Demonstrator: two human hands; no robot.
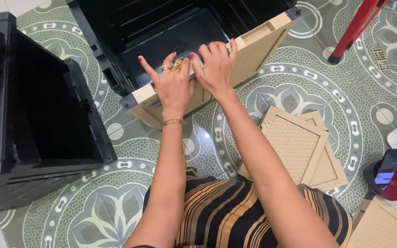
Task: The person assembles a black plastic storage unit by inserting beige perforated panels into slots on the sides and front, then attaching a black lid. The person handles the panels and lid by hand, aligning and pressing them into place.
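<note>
Beige plastic, woven in pattern, makes up the long panel that both hands press against the open front of a black cabinet frame on the patterned tile floor. From the head view, the left hand lies flat on the panel with fingers spread, gripping nothing, and the right hand curls its fingers over the panel's upper edge, holding it there. A second black cabinet section stands to the left, two loose beige panels lie stacked on the floor to the right, and a phone rests on a red stand. Uneven pressure could let the panel tilt out of the frame, or pinch the fingers curled over its edge.
</note>
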